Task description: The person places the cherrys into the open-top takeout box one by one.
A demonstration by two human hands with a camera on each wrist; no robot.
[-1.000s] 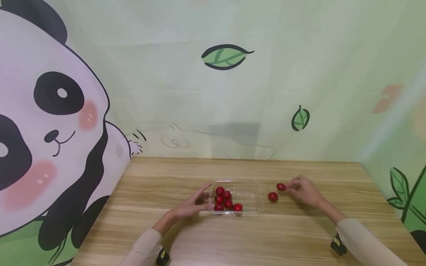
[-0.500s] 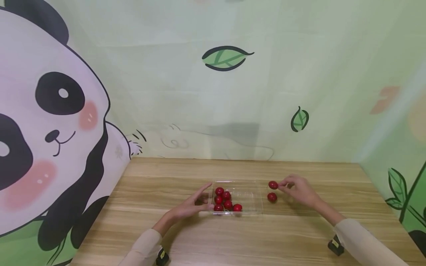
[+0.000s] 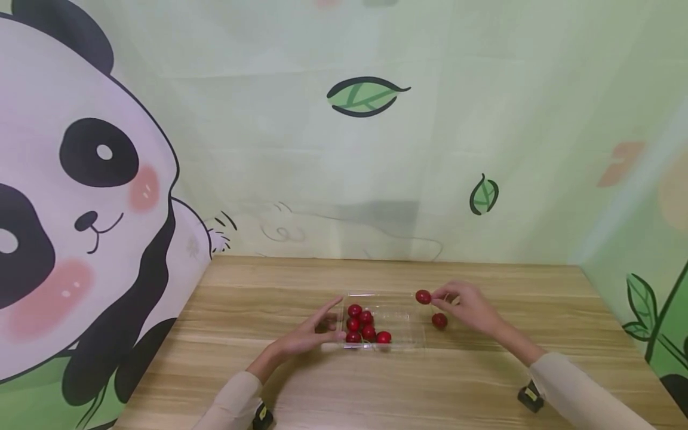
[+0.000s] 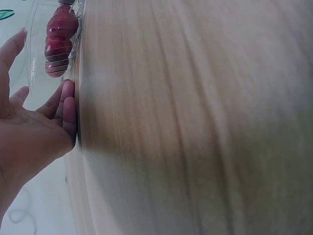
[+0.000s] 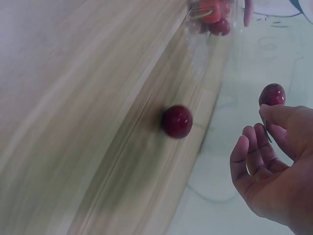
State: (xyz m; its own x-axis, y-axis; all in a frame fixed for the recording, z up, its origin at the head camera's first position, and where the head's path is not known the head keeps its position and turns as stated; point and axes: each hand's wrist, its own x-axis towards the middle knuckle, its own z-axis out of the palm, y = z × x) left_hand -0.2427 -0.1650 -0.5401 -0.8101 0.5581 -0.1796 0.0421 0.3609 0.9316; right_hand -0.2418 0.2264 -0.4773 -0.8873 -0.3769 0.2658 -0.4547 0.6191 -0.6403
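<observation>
A clear plastic box (image 3: 403, 325) lies on the table, with several red cherries (image 3: 368, 332) gathered toward its left end. My left hand (image 3: 309, 335) rests at that end, thumb and index finger spread to the box's corners. Between thumb and forefinger, my right hand (image 3: 466, 306) pinches a dark red cherry (image 3: 423, 297) by its stem, raised near the box's right end. In the right wrist view the held cherry (image 5: 272, 95) hangs out past the fingertips. Another cherry (image 3: 439, 321) sits on the table just right of the box, below the right hand.
The wooden table (image 3: 344, 388) reaches back to a pale green cloth backdrop (image 3: 258, 119) printed with a panda and leaves. Each wrist wears a small black device; the right one (image 3: 531, 397) shows below the sleeve.
My right hand has carried the pinched cherry leftward, from right of the loose cherry to the box's right edge. The left hand and the box have stayed in place.
</observation>
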